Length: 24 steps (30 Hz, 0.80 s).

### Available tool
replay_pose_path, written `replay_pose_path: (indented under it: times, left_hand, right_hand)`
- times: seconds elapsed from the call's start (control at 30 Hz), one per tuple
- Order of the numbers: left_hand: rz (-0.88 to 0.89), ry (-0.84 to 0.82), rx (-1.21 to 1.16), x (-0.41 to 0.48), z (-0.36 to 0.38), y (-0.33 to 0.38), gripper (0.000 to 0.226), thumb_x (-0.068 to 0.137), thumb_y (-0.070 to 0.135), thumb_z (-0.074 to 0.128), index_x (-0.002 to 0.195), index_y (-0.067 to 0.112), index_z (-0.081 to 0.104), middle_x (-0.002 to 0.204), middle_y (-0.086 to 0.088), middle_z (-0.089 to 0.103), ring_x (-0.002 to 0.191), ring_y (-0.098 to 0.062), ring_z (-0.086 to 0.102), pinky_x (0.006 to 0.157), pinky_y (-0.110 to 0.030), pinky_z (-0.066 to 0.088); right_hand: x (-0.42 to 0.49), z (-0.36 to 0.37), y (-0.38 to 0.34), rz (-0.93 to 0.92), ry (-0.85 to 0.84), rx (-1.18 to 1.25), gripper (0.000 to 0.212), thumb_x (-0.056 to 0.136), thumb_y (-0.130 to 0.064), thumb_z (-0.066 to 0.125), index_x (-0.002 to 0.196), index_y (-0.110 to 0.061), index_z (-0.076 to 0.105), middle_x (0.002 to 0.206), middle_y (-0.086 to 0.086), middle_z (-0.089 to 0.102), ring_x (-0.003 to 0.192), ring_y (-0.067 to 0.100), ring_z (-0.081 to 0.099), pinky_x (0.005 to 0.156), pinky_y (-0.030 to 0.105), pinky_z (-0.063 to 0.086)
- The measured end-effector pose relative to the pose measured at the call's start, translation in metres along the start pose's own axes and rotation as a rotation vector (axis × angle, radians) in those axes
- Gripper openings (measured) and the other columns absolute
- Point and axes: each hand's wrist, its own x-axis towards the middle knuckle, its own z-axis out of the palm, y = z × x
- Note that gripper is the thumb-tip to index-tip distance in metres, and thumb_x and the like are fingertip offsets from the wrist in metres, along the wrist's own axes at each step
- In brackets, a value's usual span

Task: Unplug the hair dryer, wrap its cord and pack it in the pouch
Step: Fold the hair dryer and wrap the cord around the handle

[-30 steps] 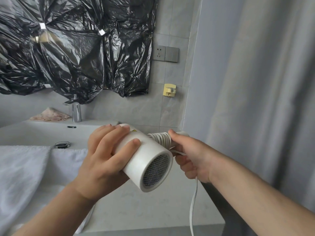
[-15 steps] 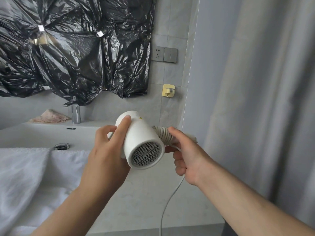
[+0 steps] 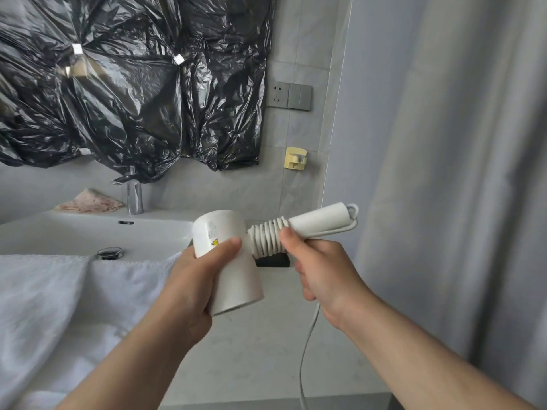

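Curtain fabric (image 3: 444, 173), pale grey, fills the right side, and crumpled black plastic sheeting (image 3: 133, 99) covers the wall at upper left. A white towel (image 3: 44, 306) drapes over the near rim of the white basin (image 3: 74, 232), beside a grey countertop (image 3: 251, 350).

Above the counter, both hands hold the white hair dryer (image 3: 236, 279) in the air. The left hand (image 3: 192, 285) wraps around its barrel from below and behind, with the thumb pressed on the side just beside a yellow warning label. The handle (image 3: 319, 221) sticks out to the right, tilted slightly upward. The right hand (image 3: 322, 270) grips the handle near the barrel, fingers curled under, thumb on top.

The cord (image 3: 266, 236) is wound in tight turns around the handle's inner part, and the right thumb pins the last turn. Loose cord hangs from under that hand, past the counter's edge.

A chrome faucet (image 3: 134, 196), a wall socket (image 3: 288, 96) and a yellow hook (image 3: 295, 158) sit behind.
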Motion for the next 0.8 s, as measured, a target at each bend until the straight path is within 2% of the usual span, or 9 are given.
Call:
replay_pose_path:
  times: [0.07,0.13,0.3,0.4,0.47,0.53,0.67,0.73,0.8]
  left_hand:
    - [0.126,0.088,0.105,0.004,-0.005,0.0,0.068,0.049,0.043,0.083,0.108,0.014,0.066,0.098,-0.02,0.073,0.082,-0.033,0.072,0.067,-0.052,0.06]
    - [0.272,0.154,0.219,0.003,-0.006,0.005,0.064,0.046,0.045,0.081,0.102,0.017,0.066,0.092,-0.014,0.074,0.083,-0.032,0.072,0.069,-0.053,0.06]
    - [0.501,0.193,0.333,0.001,-0.006,0.01,0.058,0.049,0.043,0.08,0.099,0.021,0.063,0.087,-0.005,0.07,0.074,-0.017,0.065,0.066,-0.045,0.057]
    - [0.578,0.248,0.434,-0.001,-0.006,0.011,0.056,0.05,0.042,0.079,0.099,0.029,0.058,0.087,0.008,0.068,0.075,-0.006,0.063,0.064,-0.027,0.053]
    - [0.63,0.257,0.506,-0.002,-0.006,0.011,0.061,0.053,0.037,0.081,0.109,0.03,0.056,0.092,0.014,0.066,0.082,-0.001,0.062,0.065,-0.018,0.048]
    - [0.677,0.265,0.594,-0.002,-0.008,0.011,0.07,0.055,0.035,0.083,0.118,0.029,0.053,0.1,0.02,0.063,0.092,0.001,0.06,0.071,-0.018,0.045]
    - [0.752,0.276,0.761,-0.002,-0.016,0.012,0.075,0.059,0.028,0.089,0.118,0.038,0.044,0.105,0.043,0.051,0.094,0.02,0.049,0.073,-0.009,0.038]
    - [0.771,0.248,0.829,-0.003,-0.021,0.013,0.079,0.059,0.026,0.089,0.117,0.048,0.039,0.104,0.05,0.047,0.091,0.025,0.046,0.073,-0.009,0.037]
    - [0.759,0.196,0.879,-0.003,-0.027,0.015,0.082,0.058,0.028,0.089,0.116,0.053,0.037,0.104,0.052,0.047,0.09,0.016,0.049,0.073,-0.014,0.039]
  right_hand:
    - [-0.002,0.001,-0.001,0.014,-0.049,-0.04,0.035,0.088,-0.051,0.061,0.069,-0.022,0.067,0.056,-0.008,0.042,0.044,0.007,0.035,0.043,0.023,0.031]
    - [-0.004,0.002,-0.004,0.066,-0.084,-0.014,0.035,0.092,-0.046,0.059,0.082,-0.014,0.067,0.066,0.0,0.047,0.048,0.01,0.04,0.041,0.024,0.038]
    - [-0.006,0.005,-0.013,0.159,-0.244,0.018,0.019,0.098,-0.018,0.054,0.096,0.0,0.06,0.068,0.008,0.049,0.047,0.016,0.052,0.048,0.032,0.054]
    - [-0.006,0.007,-0.017,0.199,-0.274,-0.017,0.011,0.097,-0.011,0.052,0.094,-0.001,0.057,0.066,0.009,0.05,0.046,0.017,0.054,0.05,0.035,0.057]
    - [-0.006,0.009,-0.019,0.243,-0.303,0.013,0.01,0.096,-0.008,0.053,0.088,-0.002,0.056,0.065,0.009,0.05,0.047,0.016,0.053,0.048,0.03,0.054]
    - [-0.006,0.009,-0.019,0.284,-0.329,0.031,0.015,0.095,-0.006,0.054,0.08,-0.005,0.054,0.064,0.008,0.05,0.048,0.015,0.051,0.045,0.025,0.051]
    - [-0.006,0.008,-0.015,0.295,-0.362,-0.051,0.015,0.095,-0.006,0.053,0.08,-0.007,0.052,0.063,0.005,0.047,0.046,0.011,0.043,0.039,0.021,0.041]
    - [-0.006,0.007,-0.013,0.267,-0.38,-0.156,0.011,0.095,-0.009,0.051,0.084,-0.008,0.051,0.064,0.004,0.041,0.045,0.009,0.034,0.038,0.019,0.029]
    - [-0.002,0.003,-0.007,0.139,-0.377,-0.435,0.017,0.095,-0.015,0.049,0.082,-0.004,0.051,0.065,0.005,0.038,0.047,0.013,0.03,0.042,0.023,0.026]
